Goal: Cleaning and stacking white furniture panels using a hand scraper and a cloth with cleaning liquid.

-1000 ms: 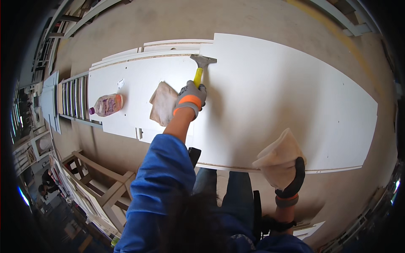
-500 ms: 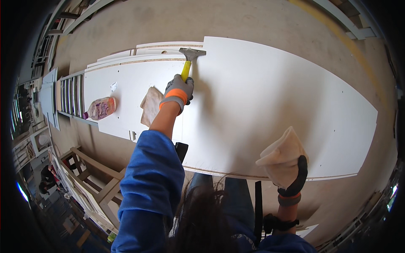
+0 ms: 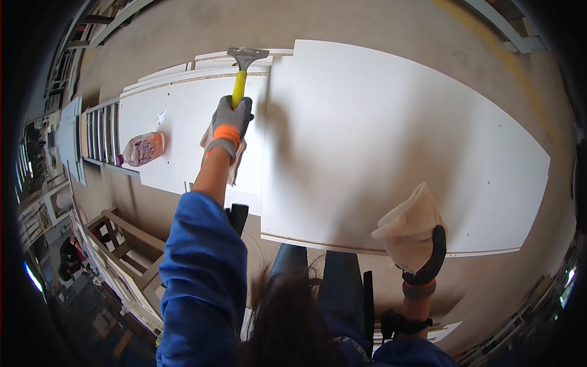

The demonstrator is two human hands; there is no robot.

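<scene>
My left hand [image 3: 232, 119], in a grey glove with an orange cuff, is closed round the yellow handle of a scraper [image 3: 240, 76]. Its wide metal head points away from me, over the far edge of the stacked boards. At the near right, my right hand [image 3: 433, 260], in a dark glove, grips a folded beige cloth [image 3: 411, 225] above the near edge of a large white board [image 3: 379, 134]. Another beige cloth [image 3: 238, 160] lies on the left boards, partly hidden under my left wrist. A clear bottle [image 3: 143, 149] with a purple cap lies on its side farther left.
More white boards [image 3: 189, 116] are stacked on the left, beside a roller conveyor [image 3: 103, 134]. A wooden frame [image 3: 131, 241] stands at the lower left. Far off at the left a person [image 3: 68, 257] is visible. A metal rail [image 3: 501, 27] runs at the upper right.
My left hand has moved left with the scraper, off the large board's left edge, and now covers part of the lying cloth. The right hand with its cloth has hardly moved.
</scene>
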